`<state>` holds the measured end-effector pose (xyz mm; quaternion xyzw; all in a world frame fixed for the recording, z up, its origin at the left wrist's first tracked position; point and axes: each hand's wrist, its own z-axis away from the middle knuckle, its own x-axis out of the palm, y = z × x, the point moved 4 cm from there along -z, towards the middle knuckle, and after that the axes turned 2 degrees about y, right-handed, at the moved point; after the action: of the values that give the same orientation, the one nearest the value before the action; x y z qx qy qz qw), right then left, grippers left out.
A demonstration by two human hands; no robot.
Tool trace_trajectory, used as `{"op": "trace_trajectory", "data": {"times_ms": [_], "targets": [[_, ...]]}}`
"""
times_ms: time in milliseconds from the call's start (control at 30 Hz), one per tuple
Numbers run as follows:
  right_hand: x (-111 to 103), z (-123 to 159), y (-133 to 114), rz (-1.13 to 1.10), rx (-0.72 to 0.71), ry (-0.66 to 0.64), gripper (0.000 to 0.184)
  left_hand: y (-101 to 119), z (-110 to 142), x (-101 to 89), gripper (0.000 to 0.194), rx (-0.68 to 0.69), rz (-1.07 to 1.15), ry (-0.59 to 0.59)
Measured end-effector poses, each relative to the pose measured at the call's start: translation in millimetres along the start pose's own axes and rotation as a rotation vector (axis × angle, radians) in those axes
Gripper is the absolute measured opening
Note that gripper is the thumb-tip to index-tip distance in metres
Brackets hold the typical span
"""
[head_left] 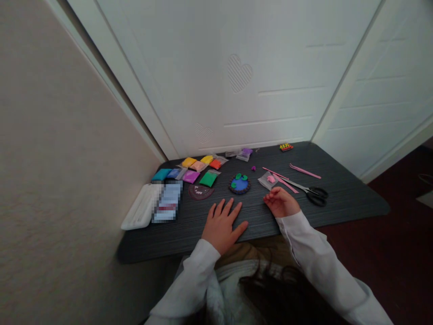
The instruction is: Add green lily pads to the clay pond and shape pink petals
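Note:
My left hand lies flat on the dark table, fingers spread, holding nothing. My right hand rests near the front edge with its fingers curled together; whatever may be between the fingertips is too small to make out. Between and beyond the hands sits a small clay pond, blue with a dark brown rim and green leaf shapes on it. Just past my right hand is a clear bag with pink clay. A little purple piece of clay lies behind the pond.
Scissors, pink strip-like tools and pink tweezers lie at the right. Clay packets in several colours, a brown semicircular piece, a blurred packet and a white tray occupy the left. A wall closes the left side.

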<state>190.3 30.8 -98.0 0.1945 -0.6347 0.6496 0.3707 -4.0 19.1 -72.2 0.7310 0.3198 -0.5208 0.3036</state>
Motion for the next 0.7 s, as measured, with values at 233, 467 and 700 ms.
{"op": "trace_trajectory", "data": {"times_ms": [233,467,700], "targets": [[-0.5,-0.7,0.6,0.007,-0.004,-0.008,0.015,0.3,0.9,1.5,0.054,0.059,0.012,-0.057],[-0.8,-0.8,1.1,0.005,-0.007,-0.002,0.014,-2.9,1.8,-3.2,0.05,0.087,0.118,-0.047],[-2.0,-1.0,1.4,0.002,0.01,0.002,0.016,-19.2,-3.0,0.2,0.034,-0.087,0.276,0.096]]}}
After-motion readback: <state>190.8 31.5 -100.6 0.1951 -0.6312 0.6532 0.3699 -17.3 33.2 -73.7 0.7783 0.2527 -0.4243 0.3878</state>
